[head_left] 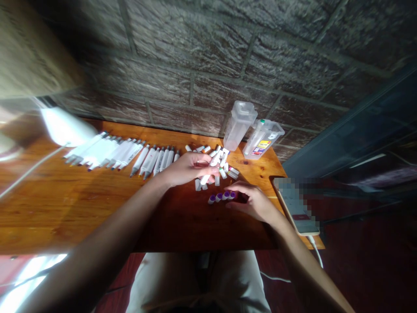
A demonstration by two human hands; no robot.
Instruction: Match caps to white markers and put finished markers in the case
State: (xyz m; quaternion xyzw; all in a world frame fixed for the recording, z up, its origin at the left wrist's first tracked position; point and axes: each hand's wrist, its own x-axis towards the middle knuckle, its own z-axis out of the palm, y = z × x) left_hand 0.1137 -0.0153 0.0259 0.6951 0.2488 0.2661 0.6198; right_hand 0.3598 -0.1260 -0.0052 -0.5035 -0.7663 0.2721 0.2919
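Observation:
My left hand (pixel 189 168) is closed, its fingertips pinching a white marker (pixel 206 177) over a loose heap of short white pieces (pixel 224 157) that look like marker caps, some with green, orange or pink ends. Closer to me stands a short row of purple-ended marker caps (pixel 219 198). My right hand (pixel 252 201) curves around the right end of that row, thumb and forefinger at the last purple-ended cap (pixel 231 195). Left of the heap, several white markers (pixel 122 153) lie side by side along the back of the wooden table (pixel 107 208).
Two clear plastic cases (pixel 239 126) stand by the stone wall, the right one (pixel 265 141) holding a green-ended marker. A phone (pixel 298 213) with a cable lies on the right table edge. At the left are a white lamp base (pixel 67 126) and its cord (pixel 32 171).

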